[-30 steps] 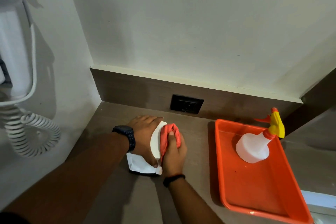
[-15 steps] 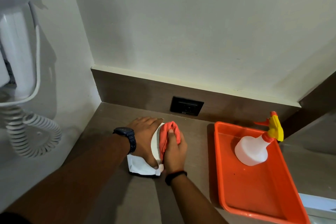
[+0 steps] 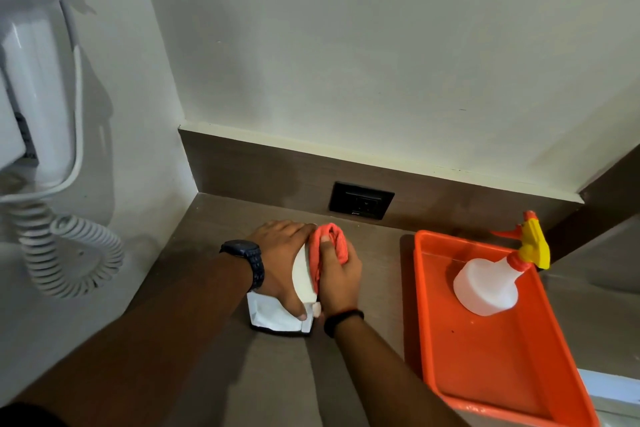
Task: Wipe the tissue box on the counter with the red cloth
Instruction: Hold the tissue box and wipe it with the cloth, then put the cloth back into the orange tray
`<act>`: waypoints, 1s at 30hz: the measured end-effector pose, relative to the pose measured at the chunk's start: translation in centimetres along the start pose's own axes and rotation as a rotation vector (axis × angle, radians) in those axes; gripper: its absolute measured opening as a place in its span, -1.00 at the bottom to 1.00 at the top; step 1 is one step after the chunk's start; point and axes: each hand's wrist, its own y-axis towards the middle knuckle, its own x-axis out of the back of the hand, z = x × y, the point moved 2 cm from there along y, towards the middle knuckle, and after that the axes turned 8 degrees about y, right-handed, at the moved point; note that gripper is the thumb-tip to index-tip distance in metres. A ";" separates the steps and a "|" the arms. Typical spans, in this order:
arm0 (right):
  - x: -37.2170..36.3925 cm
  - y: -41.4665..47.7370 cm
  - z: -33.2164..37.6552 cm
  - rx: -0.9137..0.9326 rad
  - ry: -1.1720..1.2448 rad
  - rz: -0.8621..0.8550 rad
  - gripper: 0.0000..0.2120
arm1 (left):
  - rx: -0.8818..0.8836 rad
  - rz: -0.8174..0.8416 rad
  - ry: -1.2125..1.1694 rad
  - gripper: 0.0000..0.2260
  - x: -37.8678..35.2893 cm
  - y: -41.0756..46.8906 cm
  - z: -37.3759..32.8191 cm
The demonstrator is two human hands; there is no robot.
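A white tissue box (image 3: pixel 270 315) stands on the brown counter (image 3: pixel 214 229) near the left corner. My left hand (image 3: pixel 282 263), with a dark watch at the wrist, lies over its top and left side and holds it down. My right hand (image 3: pixel 341 279) grips a bunched red cloth (image 3: pixel 329 246) and presses it against the box's right side near the far end. Most of the box is hidden under both hands; only its white front corner and a curved top strip show.
An orange tray (image 3: pixel 429 305) lies to the right with a white spray bottle (image 3: pixel 488 284), yellow and orange trigger, lying in it. A black wall socket (image 3: pixel 360 201) sits behind the box. A white wall-mounted hair dryer (image 3: pixel 31 87) with coiled cord hangs at left.
The red cloth and my right hand have slid slightly toward the far end of the box. My left hand stays on the box.
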 end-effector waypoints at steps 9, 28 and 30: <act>1.5 -1.2 -1.9 -0.240 0.096 -0.063 -0.86 | 0.046 0.100 0.057 0.24 0.0 0.0 0.0; 23.2 2.2 3.3 0.253 -0.639 -0.086 -0.86 | -0.161 -0.082 -0.143 0.00 -1.2 6.0 -17.8; 24.0 3.2 1.5 0.237 -0.861 -0.013 -0.73 | -0.164 -0.033 -0.088 0.02 -3.2 6.8 -19.3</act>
